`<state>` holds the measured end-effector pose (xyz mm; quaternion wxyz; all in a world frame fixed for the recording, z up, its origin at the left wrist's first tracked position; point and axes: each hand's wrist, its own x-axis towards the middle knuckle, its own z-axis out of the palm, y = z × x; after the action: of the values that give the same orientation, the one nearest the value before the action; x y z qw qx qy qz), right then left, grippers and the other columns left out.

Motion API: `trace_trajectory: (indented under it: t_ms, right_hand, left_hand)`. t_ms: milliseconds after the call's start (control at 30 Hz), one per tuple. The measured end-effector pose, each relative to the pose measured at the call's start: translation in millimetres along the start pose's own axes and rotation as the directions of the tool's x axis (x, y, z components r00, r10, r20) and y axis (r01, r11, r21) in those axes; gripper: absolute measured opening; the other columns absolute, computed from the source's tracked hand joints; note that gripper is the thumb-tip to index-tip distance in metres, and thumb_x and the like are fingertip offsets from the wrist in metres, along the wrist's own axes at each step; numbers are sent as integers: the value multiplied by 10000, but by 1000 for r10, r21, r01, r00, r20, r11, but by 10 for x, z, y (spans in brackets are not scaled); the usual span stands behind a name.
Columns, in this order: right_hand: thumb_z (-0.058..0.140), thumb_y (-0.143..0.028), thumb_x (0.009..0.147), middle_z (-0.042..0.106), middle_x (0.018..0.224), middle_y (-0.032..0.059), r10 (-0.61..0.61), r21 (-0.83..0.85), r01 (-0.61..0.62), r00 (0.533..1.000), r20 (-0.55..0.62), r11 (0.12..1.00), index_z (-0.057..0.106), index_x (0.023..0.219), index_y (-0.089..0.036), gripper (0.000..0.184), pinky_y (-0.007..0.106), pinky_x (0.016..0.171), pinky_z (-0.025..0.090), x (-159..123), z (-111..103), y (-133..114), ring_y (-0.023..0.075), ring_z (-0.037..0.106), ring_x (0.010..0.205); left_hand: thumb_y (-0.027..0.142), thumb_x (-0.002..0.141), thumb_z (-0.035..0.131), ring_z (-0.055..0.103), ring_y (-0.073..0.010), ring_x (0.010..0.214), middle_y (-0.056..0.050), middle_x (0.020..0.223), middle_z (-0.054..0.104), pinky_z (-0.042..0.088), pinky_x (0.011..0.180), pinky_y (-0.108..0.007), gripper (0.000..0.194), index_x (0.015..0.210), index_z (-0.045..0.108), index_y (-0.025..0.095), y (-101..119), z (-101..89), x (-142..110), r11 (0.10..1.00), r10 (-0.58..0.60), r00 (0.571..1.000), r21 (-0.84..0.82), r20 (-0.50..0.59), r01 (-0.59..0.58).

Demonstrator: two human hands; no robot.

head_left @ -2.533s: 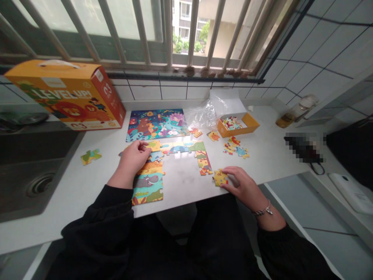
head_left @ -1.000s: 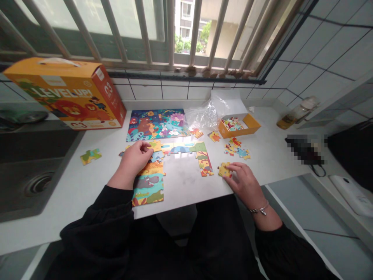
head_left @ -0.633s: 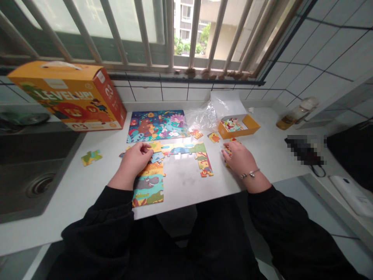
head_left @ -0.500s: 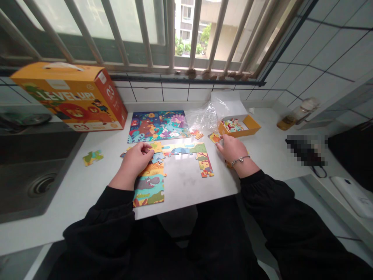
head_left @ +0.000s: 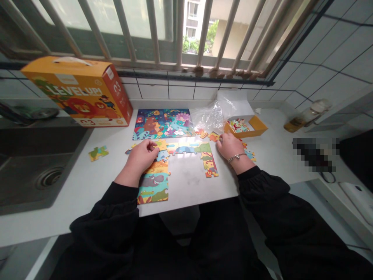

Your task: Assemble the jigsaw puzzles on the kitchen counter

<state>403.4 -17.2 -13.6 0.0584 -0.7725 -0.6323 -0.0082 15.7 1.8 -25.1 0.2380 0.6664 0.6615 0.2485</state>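
Observation:
My left hand (head_left: 142, 158) rests on the top left of a part-built jigsaw puzzle (head_left: 153, 186), its fingertips on a yellow piece (head_left: 161, 144). Another row of joined pieces (head_left: 186, 147) runs right and drops into a short column (head_left: 210, 165). My right hand (head_left: 231, 147) reaches up, fingertips at a small orange piece (head_left: 214, 136). Its palm covers part of a loose cluster of pieces (head_left: 250, 155). Whether it holds anything is hidden. A finished colourful jungle puzzle (head_left: 161, 124) lies beyond both hands.
An orange open tray (head_left: 247, 130) of pieces stands behind my right hand, beside a plastic bag (head_left: 206, 118). A large orange "LEVEL UP!" box (head_left: 77, 91) stands at back left. A green puzzle piece (head_left: 98, 153) lies near the steel sink (head_left: 49, 177). The white counter ends at my lap.
My right hand has moved up and away from the front, and the yellow piece it touched no longer shows. My left hand stays put. The view has shifted slightly.

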Motion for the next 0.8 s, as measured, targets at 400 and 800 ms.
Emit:
trace_trajectory:
  t_ms: [400,800]
  right_hand:
    - [806,-385,965,800,1269,219,-80,37,76,992,103,996,627,1507,-98,639,392,1000,564,340,-66,-62,327,755,1179]
    - [707,-413,957,796,901,85,43,415,-38,999,-3,909,734,975,-218,197,360,737,542,-280,-389,301,240,721,810]
  left_hand:
    - [385,877,702,718,-242,852,-35,945,795,504,778,-332,232,1051,740,236,106,-56,-42,999,-14,1000,29,1,14]
    - [384,871,695,713,-244,843,-35,936,790,511,808,-344,234,1050,739,240,116,-57,-57,1000,-1,1000,24,3,1]
